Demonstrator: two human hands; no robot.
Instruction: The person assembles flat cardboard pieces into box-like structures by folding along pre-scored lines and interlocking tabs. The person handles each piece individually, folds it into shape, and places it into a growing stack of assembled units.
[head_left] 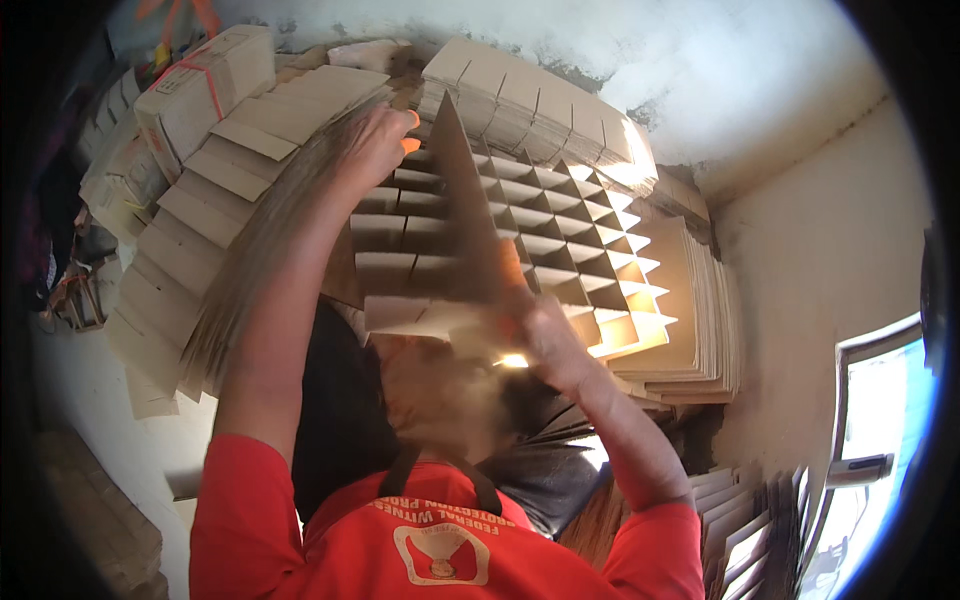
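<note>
A grid of interlocked cardboard dividers (575,225) lies in front of me, its slots forming rows of square cells. My right hand (550,335), with orange covers on its fingers, grips the near end of a cardboard strip (465,195). The strip stands on edge over the left part of the grid and is blurred. My left hand (378,148) is at the far left corner of the grid, beside the strip's far end. Two orange-covered fingertips show there, parted from each other, with nothing seen between them.
Fanned cardboard strips (225,170) lie along the left, behind my left forearm. A slotted cardboard stack (540,100) stands at the back, and upright sheets (690,310) are at the right. Wrapped bundles (205,95) sit far left. More cardboard pieces (750,520) stand low at the right.
</note>
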